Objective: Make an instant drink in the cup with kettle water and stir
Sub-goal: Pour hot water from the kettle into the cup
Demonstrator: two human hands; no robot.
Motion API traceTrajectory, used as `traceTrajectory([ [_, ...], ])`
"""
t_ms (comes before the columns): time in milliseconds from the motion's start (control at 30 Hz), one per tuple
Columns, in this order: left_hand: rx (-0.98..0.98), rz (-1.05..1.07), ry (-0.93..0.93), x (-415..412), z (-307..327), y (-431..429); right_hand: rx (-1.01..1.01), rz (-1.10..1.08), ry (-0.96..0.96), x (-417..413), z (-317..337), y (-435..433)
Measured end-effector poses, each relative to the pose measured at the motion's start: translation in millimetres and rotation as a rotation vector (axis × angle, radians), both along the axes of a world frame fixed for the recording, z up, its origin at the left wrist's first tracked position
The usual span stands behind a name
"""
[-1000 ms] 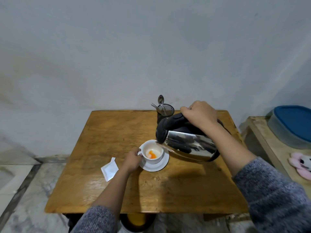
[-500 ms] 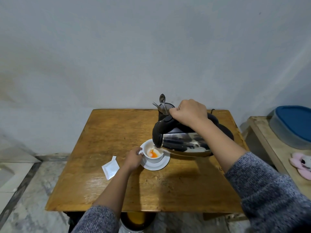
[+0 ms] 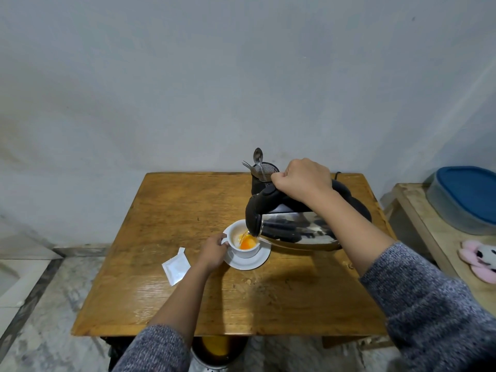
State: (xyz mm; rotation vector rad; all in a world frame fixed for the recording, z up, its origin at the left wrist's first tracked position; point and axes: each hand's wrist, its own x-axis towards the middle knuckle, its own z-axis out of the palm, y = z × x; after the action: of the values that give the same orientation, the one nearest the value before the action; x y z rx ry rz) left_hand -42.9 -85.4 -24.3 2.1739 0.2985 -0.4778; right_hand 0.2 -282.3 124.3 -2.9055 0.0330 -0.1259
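A white cup (image 3: 246,253) stands on a white saucer (image 3: 255,263) near the middle of the wooden table (image 3: 166,210). Orange liquid shows inside the cup. My left hand (image 3: 214,251) grips the cup's handle on its left side. My right hand (image 3: 304,179) is closed around the black handle of a steel kettle (image 3: 292,232). The kettle is tipped far to the left, its spout over the cup's rim, and water runs into the cup. A spoon (image 3: 259,161) stands in a black mesh holder (image 3: 261,179) at the table's back edge.
An opened white sachet (image 3: 175,267) lies left of the saucer. A lower wooden bench on the right carries a blue-lidded container (image 3: 467,200) and a pink soft toy (image 3: 480,260). A round vessel (image 3: 218,350) sits on the floor under the table's front edge.
The kettle has tipped further down to the left, bringing its spout over the cup, and water now flows in. The orange patch in the cup has grown. My left hand stayed on the handle.
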Motion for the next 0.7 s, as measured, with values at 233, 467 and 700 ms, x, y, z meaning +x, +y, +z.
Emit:
traceTrajectory([
  [233, 0.003, -0.008, 0.007, -0.4, 1.8, -0.6, -0.004, -0.017, -0.004, -1.4, 1.7, -1.4],
  [467, -0.001, -0.004, 0.021, -0.3, 1.0, -0.5, -0.005, -0.016, 0.003, -2.1, 3.7, -2.4],
  [700, 0.009, -0.001, 0.022, 0.2, -0.7, -0.5, -0.008, -0.001, 0.009, -1.7, 5.2, -2.1],
])
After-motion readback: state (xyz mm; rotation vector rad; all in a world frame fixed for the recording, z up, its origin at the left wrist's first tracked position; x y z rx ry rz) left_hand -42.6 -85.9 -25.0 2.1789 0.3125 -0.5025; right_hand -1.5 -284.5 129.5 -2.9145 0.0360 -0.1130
